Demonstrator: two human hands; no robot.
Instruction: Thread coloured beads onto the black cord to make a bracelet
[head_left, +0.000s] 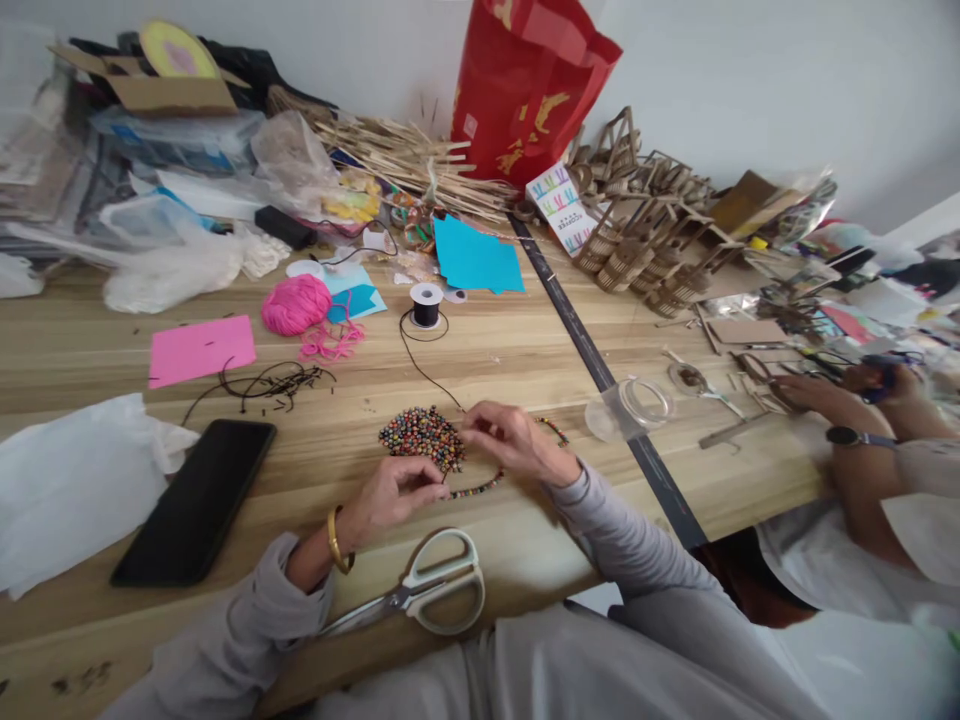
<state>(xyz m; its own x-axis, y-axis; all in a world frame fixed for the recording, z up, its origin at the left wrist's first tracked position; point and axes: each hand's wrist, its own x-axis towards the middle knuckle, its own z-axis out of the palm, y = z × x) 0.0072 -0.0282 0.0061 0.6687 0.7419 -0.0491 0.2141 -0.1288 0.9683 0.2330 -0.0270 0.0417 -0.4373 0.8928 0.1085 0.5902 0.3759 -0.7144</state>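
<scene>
Near the desk's point(532, 560) front edge, my left grip point(386, 492) pinches the part-beaded cord point(480, 489), my right grip's point(514, 437) closure I can't tell, and many loose beads point(420, 435) lie unstrung.

White box point(561, 208) just right of the red bag point(504, 95) said "COFFEE"; gold lettering point(529, 130) on the bag wasn't really legible tbh.

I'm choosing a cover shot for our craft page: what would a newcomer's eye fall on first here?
Probably the big red bag, standing at the back of the table before the pale wall. Nearer, the heap of multicoloured beads draws the gaze, beside the left hand and the right hand. The bright pink yarn ball, farther back on the left, likely comes third.
</scene>
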